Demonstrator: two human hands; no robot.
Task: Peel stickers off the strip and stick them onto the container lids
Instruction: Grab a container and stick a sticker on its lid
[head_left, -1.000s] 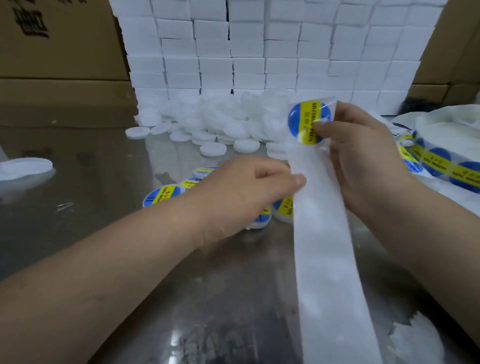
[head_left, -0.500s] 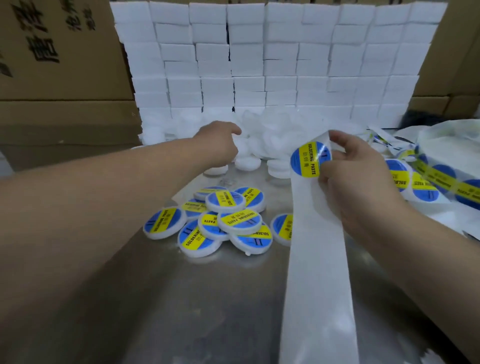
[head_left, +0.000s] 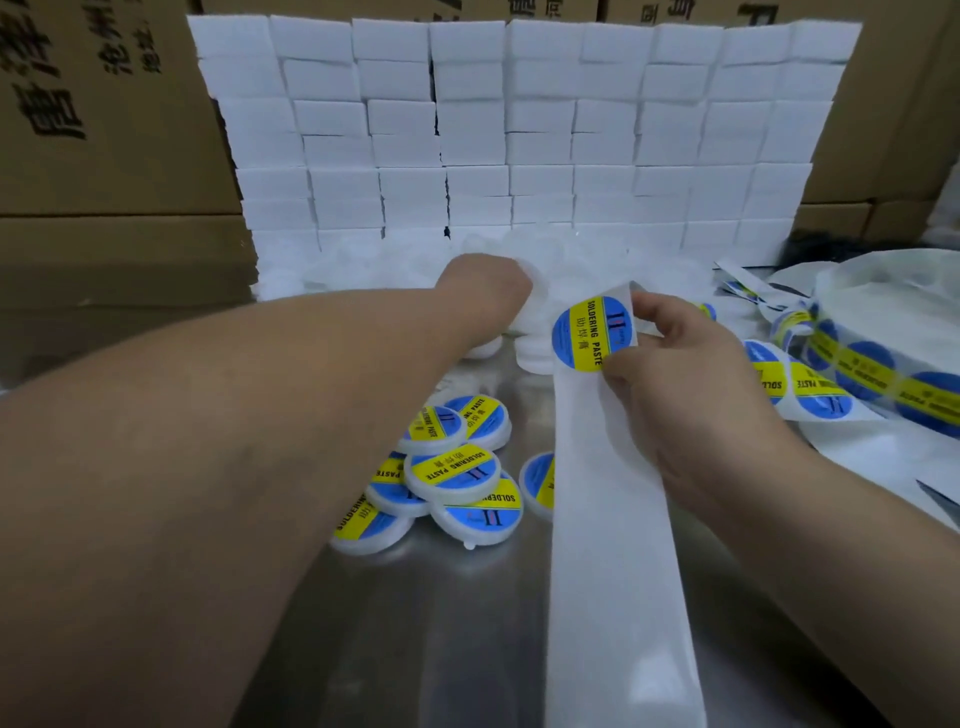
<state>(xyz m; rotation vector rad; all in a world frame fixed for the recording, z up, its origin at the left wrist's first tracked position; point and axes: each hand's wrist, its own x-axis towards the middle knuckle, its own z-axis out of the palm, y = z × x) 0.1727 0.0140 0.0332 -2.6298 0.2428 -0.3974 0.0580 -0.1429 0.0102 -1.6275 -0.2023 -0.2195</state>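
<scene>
Head view, the only one. We note a shiny metal table (head_left: 441, 639) with a wall of white blocks (head_left: 519, 130) stacked across its far edge and brown cartons (head_left: 104, 145) behind and to the left.

The left hand (head_left: 483, 291) is stretched out over the table into the heap of plain white lids (head_left: 576, 260) at the foot of the blocks. We see only the back of the hand. The fingers are buried among the lids, so we cannot tell whether they grasp one or lie loose.

The right hand (head_left: 680, 379) holds the strip (head_left: 613, 545) upright near the middle of the table, with the thumb on the near face and the fingers curled behind, pinching its upper end. The strip hangs as a bare white band down to the lower edge of the picture. One sticker (head_left: 592, 332), round, blue with a yellow bar reading SOLDERING PASTE, sits at the top of the strip, just beside the thumb. Its left edge juts past the strip's edge.

Labelled lids (head_left: 457, 470) lie in a loose overlapping pile on the table, between the left forearm and the strip.

On the right, a sticker roll (head_left: 883, 364) lies partly unwound, with more blue and yellow stickers along it.
</scene>
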